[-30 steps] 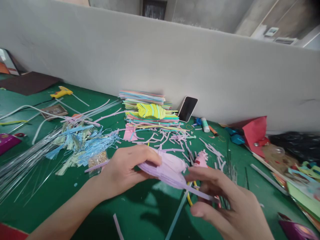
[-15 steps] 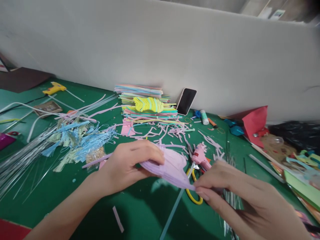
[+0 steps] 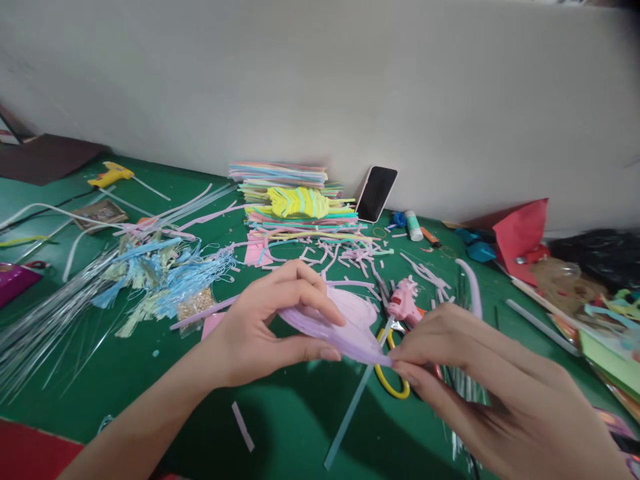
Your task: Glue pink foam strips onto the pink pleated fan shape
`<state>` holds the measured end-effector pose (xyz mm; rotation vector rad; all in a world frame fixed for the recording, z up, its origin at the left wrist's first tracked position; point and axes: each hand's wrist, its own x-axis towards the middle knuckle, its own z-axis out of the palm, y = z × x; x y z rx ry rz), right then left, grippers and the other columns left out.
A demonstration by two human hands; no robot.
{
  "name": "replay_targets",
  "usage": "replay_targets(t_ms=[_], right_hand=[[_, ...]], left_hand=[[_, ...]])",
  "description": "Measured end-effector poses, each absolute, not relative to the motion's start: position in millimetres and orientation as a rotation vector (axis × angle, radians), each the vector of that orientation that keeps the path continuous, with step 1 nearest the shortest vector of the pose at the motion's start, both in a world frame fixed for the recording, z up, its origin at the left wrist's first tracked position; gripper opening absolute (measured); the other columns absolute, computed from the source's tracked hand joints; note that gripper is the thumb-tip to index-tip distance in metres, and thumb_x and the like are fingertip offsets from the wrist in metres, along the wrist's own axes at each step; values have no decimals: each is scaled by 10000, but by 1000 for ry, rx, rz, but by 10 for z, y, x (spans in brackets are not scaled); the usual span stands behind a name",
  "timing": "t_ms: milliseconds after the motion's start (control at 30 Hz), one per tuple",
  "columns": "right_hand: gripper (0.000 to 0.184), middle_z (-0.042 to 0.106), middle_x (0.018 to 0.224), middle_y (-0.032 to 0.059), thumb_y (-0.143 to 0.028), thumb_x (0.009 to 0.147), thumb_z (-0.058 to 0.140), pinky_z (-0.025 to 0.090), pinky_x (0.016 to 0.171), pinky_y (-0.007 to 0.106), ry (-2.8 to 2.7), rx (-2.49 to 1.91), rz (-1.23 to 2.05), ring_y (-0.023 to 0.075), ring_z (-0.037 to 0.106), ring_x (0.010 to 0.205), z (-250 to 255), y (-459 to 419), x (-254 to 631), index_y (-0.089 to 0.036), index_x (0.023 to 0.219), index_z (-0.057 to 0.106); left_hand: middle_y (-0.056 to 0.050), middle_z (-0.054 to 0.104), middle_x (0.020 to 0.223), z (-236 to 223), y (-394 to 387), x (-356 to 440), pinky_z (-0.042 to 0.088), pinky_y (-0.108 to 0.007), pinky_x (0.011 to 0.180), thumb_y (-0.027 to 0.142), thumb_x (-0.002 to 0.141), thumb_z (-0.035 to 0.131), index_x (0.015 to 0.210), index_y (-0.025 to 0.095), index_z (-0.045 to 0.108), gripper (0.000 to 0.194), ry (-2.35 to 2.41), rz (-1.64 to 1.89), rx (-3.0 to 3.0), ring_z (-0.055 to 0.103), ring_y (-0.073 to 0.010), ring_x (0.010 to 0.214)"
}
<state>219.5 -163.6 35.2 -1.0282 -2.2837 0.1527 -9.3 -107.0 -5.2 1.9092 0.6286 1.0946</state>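
Note:
Above the table I hold a flat lilac heart-like piece [image 3: 353,313] with layered strips along its near edge. My left hand [image 3: 280,327] grips its left side, thumb below and fingers on top. At the piece's pointed right end, my right hand [image 3: 465,373] pinches the lilac strip between thumb and forefinger. A loose lilac strip end [image 3: 471,287] rises behind my right hand; whether it joins the pinched strip is hidden. Just beyond the fingertips lie yellow-handled scissors [image 3: 384,382] and a pink glue gun [image 3: 403,301].
Bundles of pastel strips [image 3: 280,175], a yellow striped piece [image 3: 300,202] and a leaning phone [image 3: 377,193] stand by the wall. Blue tassels [image 3: 185,287], silvery strands [image 3: 60,300] and a yellow glue gun [image 3: 111,175] lie left. Red paper [image 3: 520,240] is at right.
My left thumb has come into view below the piece's edge. The lilac strip end now shows above my right hand. The view has shifted slightly; both hands keep their hold.

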Motion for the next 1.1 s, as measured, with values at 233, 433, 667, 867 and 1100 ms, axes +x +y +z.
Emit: replay_targets(t_ms=[233, 433, 667, 867, 1100], right_hand=[[92, 613, 701, -21, -100, 866, 557, 453, 664, 200, -2278, -1019, 137, 74, 550, 662, 334, -1619, 2198, -183, 836, 583], [92, 609, 708, -24, -99, 870, 555, 456, 664, 190, -2261, -1038, 151, 65, 547, 640, 297, -1630, 2225, -184, 846, 582], [108, 621, 723, -17, -74, 861, 555, 466, 706, 209, -2262, -997, 121, 78, 549, 657, 288, -1602, 2228, -180, 872, 576], [137, 635, 716, -16, -55, 851, 554, 472, 706, 228, -2293, -961, 79, 92, 568, 657, 334, -1556, 2231, -189, 864, 573], [116, 647, 728, -19, -66, 869, 543, 465, 750, 227, -2303, -942, 68, 80, 581, 674, 331, -1523, 2253, -178, 876, 571]], left_hand=[[-21, 550, 867, -38, -1041, -64, 493, -236, 730, 151, 711, 782, 870, 211, 739, 175, 573, 1131, 1910, 554, -126, 819], [-16, 546, 845, -44, -1038, -48, 492, -231, 707, 137, 711, 780, 850, 210, 736, 163, 541, 1165, 1915, 546, -124, 805], [-25, 577, 925, -19, -1049, -66, 472, -267, 745, 186, 754, 754, 1169, 294, 639, 445, 582, 1181, 2022, 549, -158, 868], [-17, 605, 907, 72, -1054, -87, 472, -252, 724, 176, 769, 738, 983, 219, 650, 235, 629, 1125, 2153, 569, -146, 852], [5, 619, 838, 90, -1055, -60, 466, -246, 699, 147, 775, 728, 848, 201, 617, 144, 607, 1116, 2143, 581, -126, 813]])
